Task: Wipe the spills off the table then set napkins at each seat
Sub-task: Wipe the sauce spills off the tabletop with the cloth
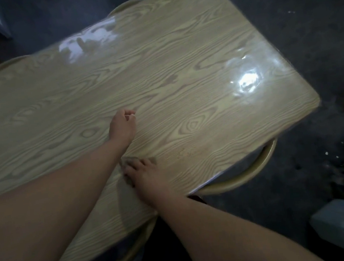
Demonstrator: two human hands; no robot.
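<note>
Dark grey concrete floor (283, 23) — 4 beige round stools (256, 170) tucked under the pale wood-grain desk (180, 55), white glare (248, 82) on top.

The bare left forearm (70, 183) reaches forward, and the left hand (123, 126) at its end is loosely fisted, fingers curled in against the thumb. The right hand (145, 175) lies just behind it, palm down, with its fingers stretched out beside the left forearm.

Glossy wood-grain table (181, 69); right hand (148, 175) resting near its edge
</note>
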